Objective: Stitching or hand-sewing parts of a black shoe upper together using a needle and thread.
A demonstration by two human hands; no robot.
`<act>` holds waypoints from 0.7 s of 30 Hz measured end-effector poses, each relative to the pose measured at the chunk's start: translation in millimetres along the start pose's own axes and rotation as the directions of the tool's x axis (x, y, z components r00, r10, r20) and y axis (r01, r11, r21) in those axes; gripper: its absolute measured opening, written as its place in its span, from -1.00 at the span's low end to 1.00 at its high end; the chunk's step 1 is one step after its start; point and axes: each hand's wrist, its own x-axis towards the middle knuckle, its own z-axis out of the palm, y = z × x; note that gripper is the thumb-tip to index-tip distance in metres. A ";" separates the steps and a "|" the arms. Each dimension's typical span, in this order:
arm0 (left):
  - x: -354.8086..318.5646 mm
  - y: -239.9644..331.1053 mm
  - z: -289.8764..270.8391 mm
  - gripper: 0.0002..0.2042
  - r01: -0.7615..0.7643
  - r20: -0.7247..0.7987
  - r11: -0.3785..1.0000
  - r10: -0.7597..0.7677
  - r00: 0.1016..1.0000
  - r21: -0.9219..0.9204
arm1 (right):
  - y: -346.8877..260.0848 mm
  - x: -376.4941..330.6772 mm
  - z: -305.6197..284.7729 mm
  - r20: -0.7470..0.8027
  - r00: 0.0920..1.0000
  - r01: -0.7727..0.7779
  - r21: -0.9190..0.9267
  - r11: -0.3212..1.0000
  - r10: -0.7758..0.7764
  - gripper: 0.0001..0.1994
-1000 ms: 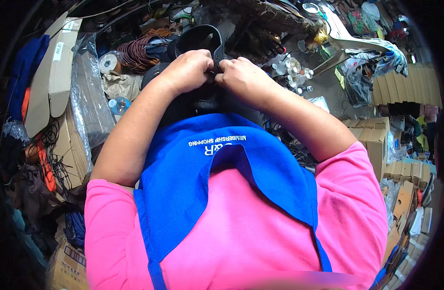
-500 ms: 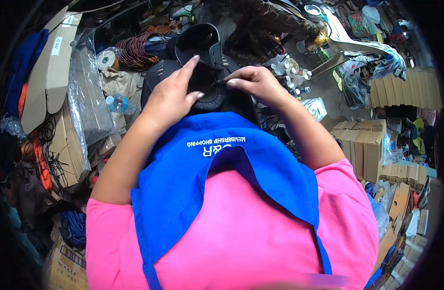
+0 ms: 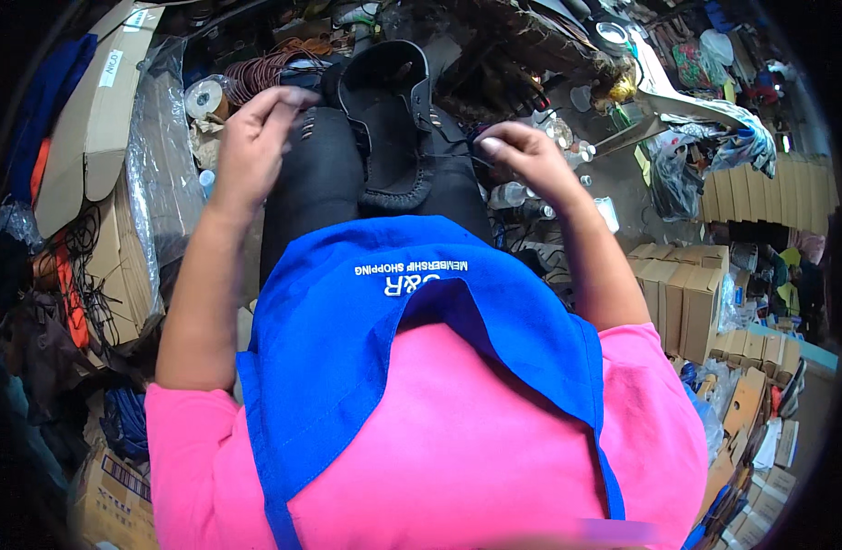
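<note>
A black leather shoe upper rests between my black-clad thighs. Its rounded end, edged with a puckered stitched seam, lies nearest my blue apron. From its right side a thin dark thread runs out to my right hand, whose thumb and forefinger are pinched together on it. My left hand is raised beyond the left side of the upper, over my left knee. Its fingers are closed in a pinch, and whatever they hold is too small to make out.
At left stand tall cardboard pieces, a plastic-wrapped stack, a thread spool and coiled brown cord. Small bottles cluster past my right knee. Flattened boxes are stacked at right, beneath a bent stand.
Both hands have moved apart, away from the shoe upper: the left outward to the left, the right outward to the right. The upper now shows fully between them, thread stretched toward the right hand.
</note>
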 end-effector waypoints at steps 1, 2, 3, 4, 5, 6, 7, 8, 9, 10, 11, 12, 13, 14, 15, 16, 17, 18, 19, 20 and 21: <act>1.3 14.0 13.2 -0.76 0.069 0.057 0.867 -0.046 0.997 -0.494 | -1.2 1.8 9.5 -0.044 0.999 -0.012 -0.286 0.958 -0.001 -0.79; 2.7 26.9 25.2 -0.72 0.138 0.126 0.503 -0.058 0.990 -0.854 | 0.3 3.5 18.9 -0.047 0.991 0.086 -0.490 0.868 -0.124 -0.77; 3.4 39.1 35.1 -0.72 0.141 0.126 0.500 -0.063 0.990 -0.855 | -0.9 5.8 23.6 -0.004 0.977 0.158 -0.648 0.745 -0.211 -0.74; 2.6 52.1 42.7 -0.68 0.231 0.199 0.310 -0.129 0.971 -0.922 | -1.4 6.9 26.3 0.055 0.956 0.221 -0.777 0.589 -0.287 -0.70; 1.9 57.1 46.5 -0.63 0.303 0.282 0.104 -0.179 0.943 -0.947 | 3.9 6.6 28.0 0.078 0.943 0.264 -0.767 0.585 -0.324 -0.65; 8.6 37.3 39.9 -0.63 0.307 0.286 0.102 -0.181 0.941 -0.946 | 12.8 5.2 26.0 0.077 0.944 0.261 -0.766 0.588 -0.319 -0.65; 19.0 2.3 26.4 -0.63 0.367 0.362 0.046 -0.088 0.928 -0.929 | 23.4 1.3 20.3 0.115 0.933 0.293 -0.792 0.535 -0.341 -0.67; 17.3 -14.8 17.4 -0.60 0.427 0.427 -0.006 -0.001 0.904 -0.904 | 30.0 -6.7 17.5 0.161 0.920 0.330 -0.810 0.484 -0.358 -0.67; 14.7 -10.8 16.6 -0.59 0.425 0.376 0.153 -0.272 0.886 -0.892 | 34.0 -8.2 13.2 0.172 0.908 0.350 -0.813 0.465 -0.382 -0.68; 15.4 -15.0 18.1 -0.59 0.430 0.381 0.152 -0.273 0.884 -0.890 | 39.5 -9.6 15.7 0.169 0.910 0.346 -0.813 0.469 -0.378 -0.68; 15.9 -21.9 19.5 -0.59 0.422 0.380 0.115 -0.271 0.884 -0.899 | 46.4 -12.3 20.1 0.121 0.914 0.320 -0.801 0.505 -0.388 -0.69; 16.6 -23.9 20.8 -0.59 0.409 0.376 0.078 -0.271 0.886 -0.909 | 51.3 -13.7 22.5 0.075 0.914 0.300 -0.787 0.539 -0.398 -0.70; 19.7 -24.0 21.1 -0.60 0.412 0.368 0.078 -0.325 0.871 -0.908 | 53.7 -13.3 20.1 0.082 0.936 0.292 -0.725 0.623 -0.343 -0.70; 22.2 -25.4 16.1 -0.62 0.420 0.379 0.104 -0.277 0.883 -0.902 | 55.6 -14.8 20.3 0.084 0.935 0.295 -0.723 0.624 -0.344 -0.70; 24.3 -22.1 9.6 -0.63 0.440 0.347 0.332 -0.303 0.887 -0.834 | 57.4 -18.2 21.9 -0.064 0.995 0.059 -0.278 0.959 -0.079 -0.67; 24.2 -20.9 0.2 -0.64 0.437 0.305 0.541 -0.319 0.897 -0.719 | 57.1 -20.0 22.8 -0.049 0.974 -0.201 0.265 0.943 0.221 -0.63; 32.2 -50.9 -28.0 -0.73 0.518 0.402 0.721 -0.351 0.846 -0.460 | 54.9 -19.8 5.7 0.110 0.934 -0.357 0.380 0.853 0.341 -0.53; 28.2 -61.7 -45.3 -0.73 0.518 0.403 0.724 -0.351 0.845 -0.456 | 54.2 -19.8 3.6 0.072 0.957 -0.277 0.524 0.805 0.283 -0.53; 20.7 -66.6 -58.5 -0.75 0.255 0.260 0.967 -0.245 0.934 -0.006 | 47.9 -17.7 3.0 -0.079 0.953 -0.218 0.490 0.844 0.292 -0.54; 12.8 -70.4 -65.9 -0.71 -0.041 0.194 0.877 -0.060 0.979 0.479 | 37.5 -15.1 1.4 -0.227 0.930 -0.164 0.445 0.880 0.289 -0.55; 6.7 -64.0 -64.3 -0.71 -0.045 0.197 0.877 -0.057 0.979 0.478 | 28.3 -13.7 -3.4 -0.262 0.951 -0.080 0.311 0.947 0.167 -0.62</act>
